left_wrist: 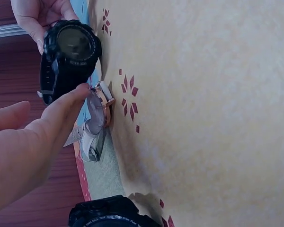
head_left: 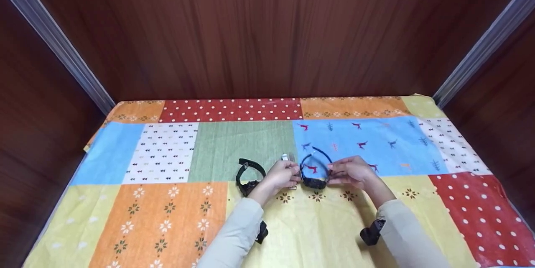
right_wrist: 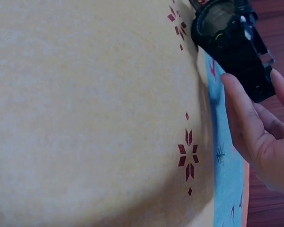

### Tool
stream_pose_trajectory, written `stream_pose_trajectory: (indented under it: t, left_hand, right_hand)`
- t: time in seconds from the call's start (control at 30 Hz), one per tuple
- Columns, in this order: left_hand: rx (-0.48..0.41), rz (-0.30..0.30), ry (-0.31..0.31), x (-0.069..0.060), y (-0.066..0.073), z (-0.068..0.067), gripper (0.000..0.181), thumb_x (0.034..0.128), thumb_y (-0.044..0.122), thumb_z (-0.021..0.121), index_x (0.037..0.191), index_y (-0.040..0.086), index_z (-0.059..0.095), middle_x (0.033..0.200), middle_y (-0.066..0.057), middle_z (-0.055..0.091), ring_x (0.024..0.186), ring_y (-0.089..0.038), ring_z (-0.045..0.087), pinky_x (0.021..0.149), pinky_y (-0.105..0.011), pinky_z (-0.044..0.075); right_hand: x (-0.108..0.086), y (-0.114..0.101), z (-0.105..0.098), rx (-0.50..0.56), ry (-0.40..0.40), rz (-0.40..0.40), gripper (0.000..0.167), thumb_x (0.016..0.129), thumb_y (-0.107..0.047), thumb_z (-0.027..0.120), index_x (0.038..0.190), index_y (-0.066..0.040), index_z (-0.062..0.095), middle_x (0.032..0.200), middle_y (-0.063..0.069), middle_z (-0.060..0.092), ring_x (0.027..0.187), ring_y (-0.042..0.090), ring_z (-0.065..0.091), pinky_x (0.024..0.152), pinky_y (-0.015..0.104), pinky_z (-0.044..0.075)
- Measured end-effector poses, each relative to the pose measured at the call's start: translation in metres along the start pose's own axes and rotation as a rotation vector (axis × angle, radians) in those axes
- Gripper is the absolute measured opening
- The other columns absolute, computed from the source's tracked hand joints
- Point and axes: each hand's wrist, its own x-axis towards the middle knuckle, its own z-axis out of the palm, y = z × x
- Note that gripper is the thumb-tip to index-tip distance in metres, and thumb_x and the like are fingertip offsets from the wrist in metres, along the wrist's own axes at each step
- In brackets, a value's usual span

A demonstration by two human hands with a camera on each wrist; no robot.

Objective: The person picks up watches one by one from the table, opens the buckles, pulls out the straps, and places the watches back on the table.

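Note:
A black digital watch [head_left: 313,182] with its strap forming a loop stands between the two hands. My right hand [head_left: 353,172] pinches its strap, with thumb and fingers on either side of it in the right wrist view. My left hand [head_left: 282,174] is at the other side of the loop; in the left wrist view its fingers are fairly straight, one fingertip close to the strap. Whether it touches the strap is hard to tell. Partly hidden behind the left hand lies a watch with a pale strap and rose-gold case [left_wrist: 99,109]. A second black watch [head_left: 249,174] lies left of the left hand.
A patchwork-patterned cloth [head_left: 167,218] covers the table. Dark wood panels [head_left: 250,29] rise behind it and at both sides, with metal strips [head_left: 62,42] in the corners. A small black device [head_left: 372,232] sits at each wrist.

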Motion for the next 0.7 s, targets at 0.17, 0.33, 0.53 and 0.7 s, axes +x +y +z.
stream_pose_trajectory:
  t: [0.17,0.33,0.53,0.7]
  left_hand:
    - [-0.004,-0.005,-0.003,0.000,-0.001,0.001,0.031,0.0938,-0.002,0.040,0.121,-0.016,0.043,0.090,-0.012,0.051,0.084,-0.028,0.057,0.085,-0.043,0.047]
    - [0.004,-0.008,-0.013,-0.002,0.000,0.001,0.031,0.0940,-0.001,0.040,0.121,-0.015,0.044,0.087,-0.010,0.052,0.084,-0.025,0.057,0.086,-0.041,0.046]
    - [0.036,0.008,-0.012,-0.008,0.007,-0.005,0.032,0.0937,0.000,0.043,0.122,-0.015,0.045,0.104,-0.024,0.055,0.096,-0.033,0.057,0.086,-0.039,0.047]
    - [0.059,0.019,-0.005,-0.015,0.016,-0.019,0.033,0.0942,0.002,0.044,0.123,-0.014,0.044,0.111,-0.026,0.053,0.102,-0.035,0.054,0.089,-0.039,0.045]
  right_hand:
    - [0.001,0.002,0.000,0.014,0.005,0.016,0.029,0.086,0.003,0.057,0.107,0.022,0.047,0.074,0.020,0.062,0.070,0.030,0.063,0.076,0.045,0.050]
    - [0.002,0.004,-0.002,-0.013,0.019,0.028,0.031,0.085,0.002,0.059,0.107,0.020,0.048,0.073,0.019,0.063,0.069,0.029,0.064,0.075,0.044,0.051]
    - [-0.001,0.002,-0.006,-0.043,0.042,0.034,0.042,0.084,0.001,0.061,0.116,0.021,0.043,0.079,0.021,0.064,0.075,0.031,0.065,0.074,0.043,0.051]
    - [0.003,0.002,-0.017,-0.072,0.076,0.028,0.044,0.080,-0.003,0.067,0.115,0.017,0.048,0.084,0.022,0.065,0.079,0.033,0.065,0.074,0.043,0.051]
